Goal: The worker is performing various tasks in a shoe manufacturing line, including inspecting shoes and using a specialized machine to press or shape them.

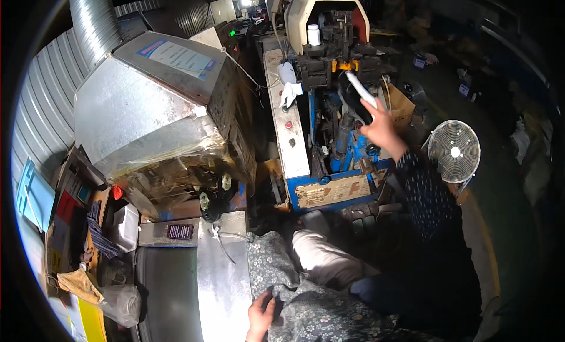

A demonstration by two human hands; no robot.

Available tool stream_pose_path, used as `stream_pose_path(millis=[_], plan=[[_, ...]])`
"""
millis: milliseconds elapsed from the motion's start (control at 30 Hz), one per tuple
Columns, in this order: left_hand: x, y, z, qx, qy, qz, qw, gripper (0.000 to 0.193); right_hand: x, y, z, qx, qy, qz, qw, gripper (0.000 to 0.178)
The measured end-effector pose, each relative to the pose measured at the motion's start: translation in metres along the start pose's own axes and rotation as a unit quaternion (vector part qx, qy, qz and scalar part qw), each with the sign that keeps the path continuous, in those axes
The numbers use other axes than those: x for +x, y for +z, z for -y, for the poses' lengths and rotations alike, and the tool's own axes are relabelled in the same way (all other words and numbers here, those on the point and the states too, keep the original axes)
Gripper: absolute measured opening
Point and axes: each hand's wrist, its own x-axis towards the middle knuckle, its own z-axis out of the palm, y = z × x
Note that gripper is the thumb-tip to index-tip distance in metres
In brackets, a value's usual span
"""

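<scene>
My right hand (381, 129) reaches forward over the blue machine (338, 186). Its fingers are closed round the near end of what looks like a black shoe with a white sole (360, 88). The white sole edge slants up and away, and the far end is close to the machine's dark clamps and yellow parts (345, 65). My left hand (261, 316) is low, beside the flowered grey cloth (306, 312) over my lap. Its thumb and fingers are apart, touching the cloth's edge, and nothing shows between them.
To the left stands a metal-hooded machine (147, 107), with a dark belt (168, 289) below it. A white bottle (313, 35) stands on the blue machine. A panel with a red button (288, 125) runs along its left side. At the right are a round fan (454, 151) and a cardboard box (400, 105).
</scene>
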Motion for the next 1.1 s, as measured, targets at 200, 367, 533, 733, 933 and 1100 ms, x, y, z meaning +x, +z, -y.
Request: stream_pose_path(millis=[200, 367, 533, 733, 933, 1100], plan=[[0.004, 0.006, 0.013, 0.037, -0.027, -0.038, 0.998, 0.031, 0.074, 0.008, -0.059, -0.104, -0.017, 0.027, 0.994, 0.073], [0.012, 0.019, 0.006, 0.068, -0.011, -0.04, 0.997, 0.033, 0.086, 0.016, -0.049, -0.226, -0.025, 0.146, 0.963, 0.073], [0.014, 0.026, 0.006, 0.105, -0.004, -0.034, 0.994, 0.031, 0.05, 0.042, -0.035, -0.207, 0.034, 0.077, 0.975, 0.068], [0.01, 0.028, 0.008, 0.06, 0.002, -0.023, 0.998, 0.03, 0.037, 0.051, -0.054, -0.145, 0.016, 0.05, 0.988, 0.068], [0.019, 0.036, -0.007, 0.132, 0.03, -0.022, 0.991, 0.03, 0.057, 0.054, -0.057, -0.175, 0.025, 0.1, 0.979, 0.068], [0.028, 0.045, -0.018, 0.193, 0.027, -0.058, 0.979, 0.022, 0.091, 0.075, -0.058, -0.239, 0.02, 0.068, 0.968, 0.064]])
